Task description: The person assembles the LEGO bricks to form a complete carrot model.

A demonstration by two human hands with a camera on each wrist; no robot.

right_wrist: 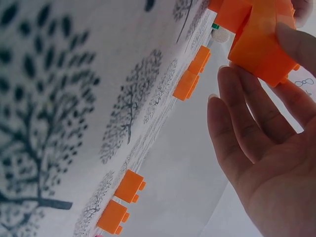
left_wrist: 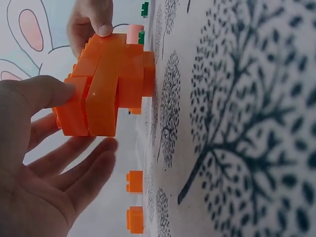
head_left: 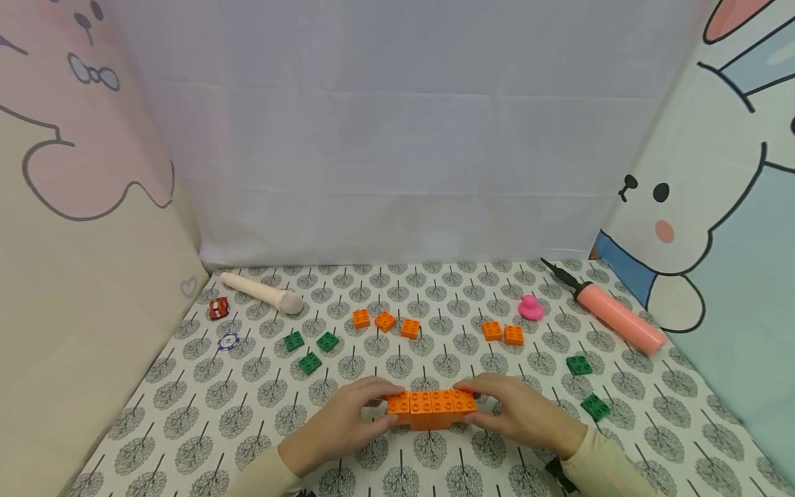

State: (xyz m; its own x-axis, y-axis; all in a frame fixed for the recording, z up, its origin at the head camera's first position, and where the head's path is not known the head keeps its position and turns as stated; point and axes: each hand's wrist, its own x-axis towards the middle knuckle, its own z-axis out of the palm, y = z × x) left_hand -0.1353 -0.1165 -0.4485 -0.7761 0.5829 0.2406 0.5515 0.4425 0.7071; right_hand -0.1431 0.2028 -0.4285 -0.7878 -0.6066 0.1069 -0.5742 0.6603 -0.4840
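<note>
A structure of orange toy building bricks [head_left: 431, 408] stands near the front middle of the cloth, studs up. Its long top row reaches out past a narrower base. At the left end, my left hand [head_left: 348, 417] pinches the top layers between thumb and fingers. My right hand [head_left: 524, 413] pinches the opposite end the same way. In the left wrist view the stacked layers [left_wrist: 103, 89] show narrowing toward the cloth, and the thumb presses an upper brick. From the right wrist, the right thumb and fingers span the end brick [right_wrist: 261, 49], other fingers loosely extended below.
Behind the structure lie loose orange bricks [head_left: 385, 321] and another orange pair [head_left: 492, 330]. Green bricks lie left [head_left: 310, 363] and right [head_left: 595, 407]. Farther off are a microphone [head_left: 263, 293], red toy car [head_left: 219, 308], poker chip [head_left: 228, 341], pink duck [head_left: 531, 308] and hand pump [head_left: 621, 319].
</note>
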